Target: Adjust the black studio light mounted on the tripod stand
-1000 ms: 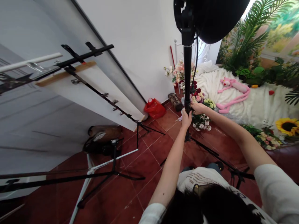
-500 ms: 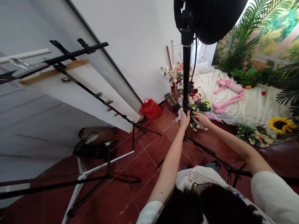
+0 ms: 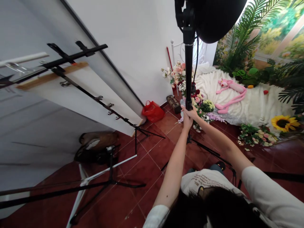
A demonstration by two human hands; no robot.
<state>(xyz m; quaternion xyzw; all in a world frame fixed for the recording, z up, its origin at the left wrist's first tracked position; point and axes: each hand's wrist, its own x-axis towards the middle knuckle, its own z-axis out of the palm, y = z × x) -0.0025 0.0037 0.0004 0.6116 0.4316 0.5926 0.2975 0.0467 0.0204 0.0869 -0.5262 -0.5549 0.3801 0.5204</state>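
Note:
A black light stand (image 3: 188,72) rises upright in front of me, with a large black lamp head (image 3: 218,19) at its top and a cable hanging beside the pole. My left hand (image 3: 187,120) is wrapped round the pole just below a black collar. Right above it, my right hand (image 3: 190,112) grips the pole at the collar, its fingers reaching across to the left side. The two hands touch and partly overlap. Dark stand legs spread over the red tiled floor below them.
Left, a white board (image 3: 95,95) hangs from clips on a black crossbar. A red bag (image 3: 153,111) lies by the wall. Further stands (image 3: 111,171) cross the floor. Flowers (image 3: 179,74), a pink plush toy (image 3: 234,91) on white cloth and a sunflower (image 3: 284,123) are at right.
My right hand has moved left from beside the pole and closed on it at the collar. My left hand stays on the pole. The view has shifted slightly.

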